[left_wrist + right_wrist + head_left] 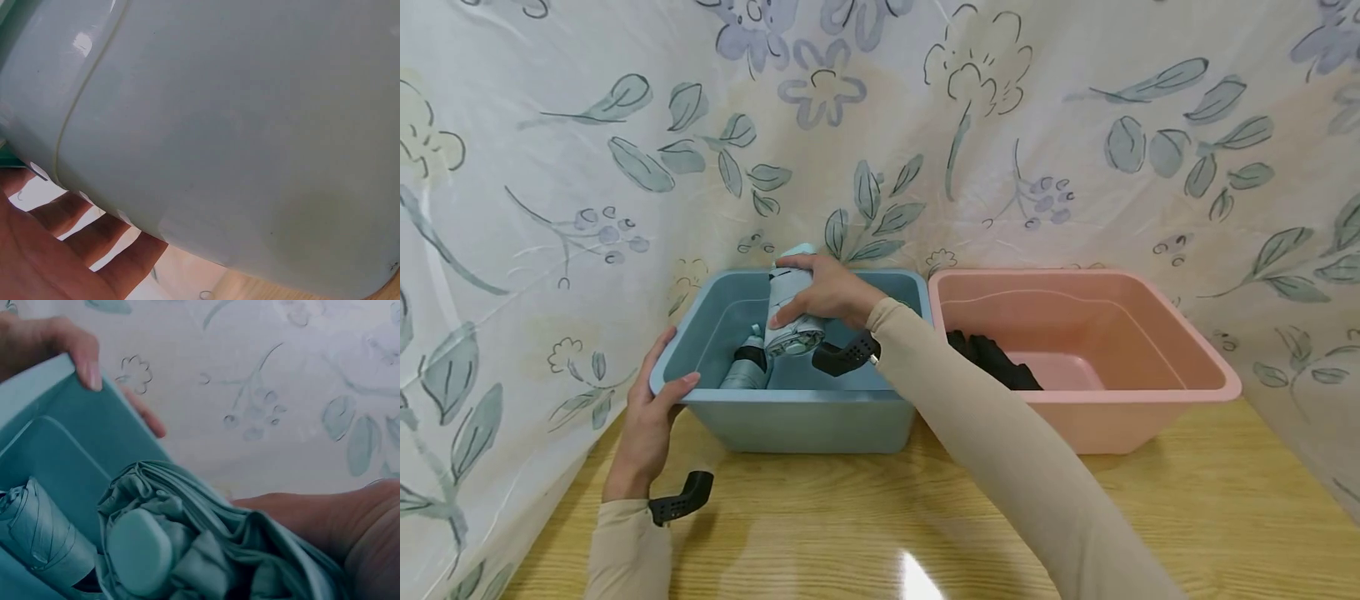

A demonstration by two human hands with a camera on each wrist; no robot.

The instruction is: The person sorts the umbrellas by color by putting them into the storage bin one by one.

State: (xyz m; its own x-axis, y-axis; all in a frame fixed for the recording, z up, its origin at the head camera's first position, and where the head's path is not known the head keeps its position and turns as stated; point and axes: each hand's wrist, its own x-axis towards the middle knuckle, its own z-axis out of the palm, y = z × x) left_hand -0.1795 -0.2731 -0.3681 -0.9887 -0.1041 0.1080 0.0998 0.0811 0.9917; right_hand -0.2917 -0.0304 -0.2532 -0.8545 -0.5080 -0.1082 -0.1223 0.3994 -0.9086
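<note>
My right hand (831, 290) grips a pale blue folded umbrella (787, 310) over the blue plastic bin (797, 423). In the right wrist view, the umbrella's round end cap (139, 551) faces the camera among bunched fabric folds. A second rolled umbrella (746, 372), bluish with a black band, lies inside the bin at the left. My left hand (649, 408) holds the bin's left rim, its thumb over the edge and its other fingers along the outside. The left wrist view shows those fingers (134, 259) against the bin's outer wall.
To the right stands a pink bin (1112, 423), close beside the blue one, with a dark black item (996, 360) inside; my right sleeve partly covers it. Both bins sit on a wooden table (820, 517). Floral-patterned sheeting (955, 167) rises behind and at the sides.
</note>
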